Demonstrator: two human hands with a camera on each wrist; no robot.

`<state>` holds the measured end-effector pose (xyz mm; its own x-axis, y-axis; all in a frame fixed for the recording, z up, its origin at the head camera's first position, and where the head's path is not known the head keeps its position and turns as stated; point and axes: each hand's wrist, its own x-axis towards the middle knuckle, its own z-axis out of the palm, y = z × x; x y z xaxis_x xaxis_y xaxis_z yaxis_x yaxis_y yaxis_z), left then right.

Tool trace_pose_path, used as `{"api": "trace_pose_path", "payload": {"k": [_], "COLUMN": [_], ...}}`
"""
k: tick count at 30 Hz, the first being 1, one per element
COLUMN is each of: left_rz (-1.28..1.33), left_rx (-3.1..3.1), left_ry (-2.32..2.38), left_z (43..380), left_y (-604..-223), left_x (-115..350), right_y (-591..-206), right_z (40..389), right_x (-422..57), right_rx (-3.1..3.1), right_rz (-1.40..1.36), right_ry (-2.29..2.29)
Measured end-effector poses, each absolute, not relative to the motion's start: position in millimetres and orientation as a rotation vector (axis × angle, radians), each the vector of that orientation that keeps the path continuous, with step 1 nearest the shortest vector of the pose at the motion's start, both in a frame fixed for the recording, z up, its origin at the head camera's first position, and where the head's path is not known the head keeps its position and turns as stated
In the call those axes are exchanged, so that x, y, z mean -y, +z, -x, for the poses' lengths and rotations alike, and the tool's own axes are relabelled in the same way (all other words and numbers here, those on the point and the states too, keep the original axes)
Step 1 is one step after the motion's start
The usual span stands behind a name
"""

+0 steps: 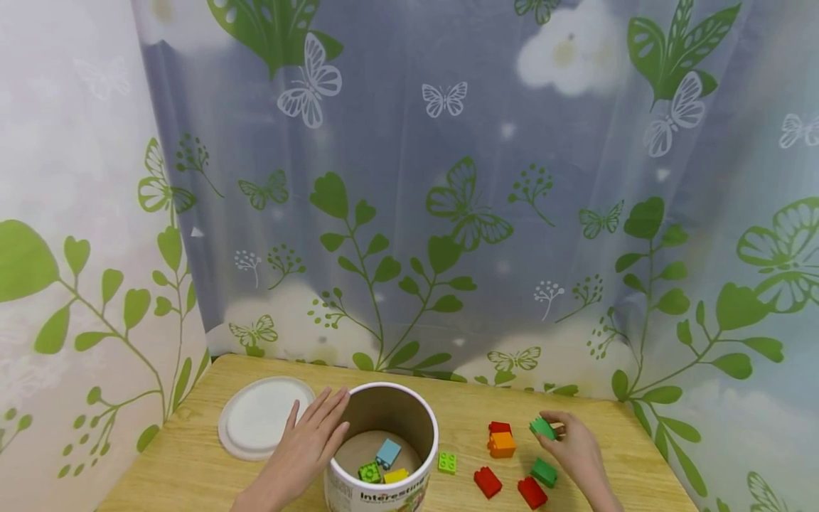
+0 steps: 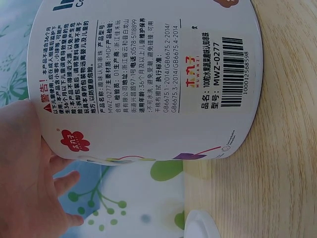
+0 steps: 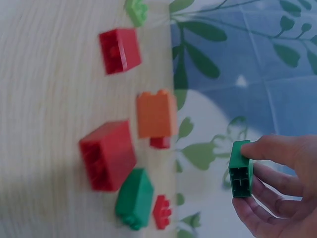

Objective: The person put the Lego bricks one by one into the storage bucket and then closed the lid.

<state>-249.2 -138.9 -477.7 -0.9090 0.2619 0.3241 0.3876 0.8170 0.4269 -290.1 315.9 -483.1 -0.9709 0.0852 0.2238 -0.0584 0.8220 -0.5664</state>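
My right hand (image 1: 574, 449) pinches a green building block (image 1: 542, 428) between thumb and fingers, raised over the right part of the table. In the right wrist view the hollow underside of this green block (image 3: 240, 168) shows. My left hand (image 1: 308, 442) lies with straight fingers against the rim of a white round bucket (image 1: 437, 427); the left wrist view has it at the printed wall. Inside the bucket are a light blue block (image 1: 388, 453), a bright green block (image 1: 369, 472) and a yellow block (image 1: 396, 476), partly hidden by the front rim.
Between bucket and right hand lie a lime block (image 1: 447, 463), an orange block (image 1: 502, 445) with a red block (image 1: 500, 427) behind it, two nearer red blocks (image 1: 488, 482), and another green block (image 1: 544, 472). A white lid (image 1: 265, 412) lies left. A patterned curtain (image 1: 409, 213) stands behind the table.
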Motion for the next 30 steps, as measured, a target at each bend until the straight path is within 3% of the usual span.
{"api": "trace_pose_path", "payload": {"k": [30], "left_rz": [0.505], "left_rx": [2.762], "left_ry": [-0.731], "left_z": [250], "left_y": [-478], "left_x": [139], "right_y": [-438], "right_z": [293], "right_x": [-235], "right_rx": [2.604], "right_rz": [-0.229], "right_ry": [0.930]}}
